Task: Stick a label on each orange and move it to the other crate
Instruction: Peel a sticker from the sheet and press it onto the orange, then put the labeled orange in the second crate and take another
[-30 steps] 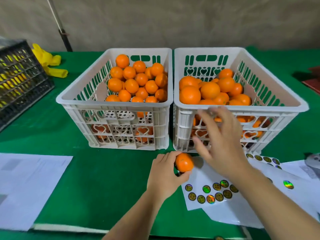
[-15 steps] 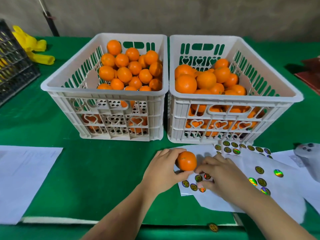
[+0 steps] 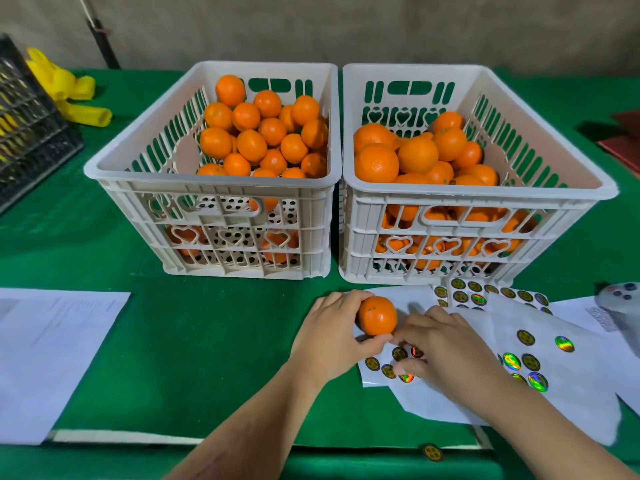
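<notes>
Hands [image 3: 332, 336] [image 3: 446, 348] on orange [image 3: 377, 315], label sheet [image 3: 388, 370].

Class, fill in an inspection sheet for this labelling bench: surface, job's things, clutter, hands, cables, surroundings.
Surface: green cloth.
Job's things: orange; two white crates of oranges; sticker sheets.
Clutter: paper, loose sticker, yellow item, black crate.
Hands: left hand grips the orange; right hand on the stickers.
Cables: nothing seen.
Surroundings: beige wall, dark pole.
</notes>
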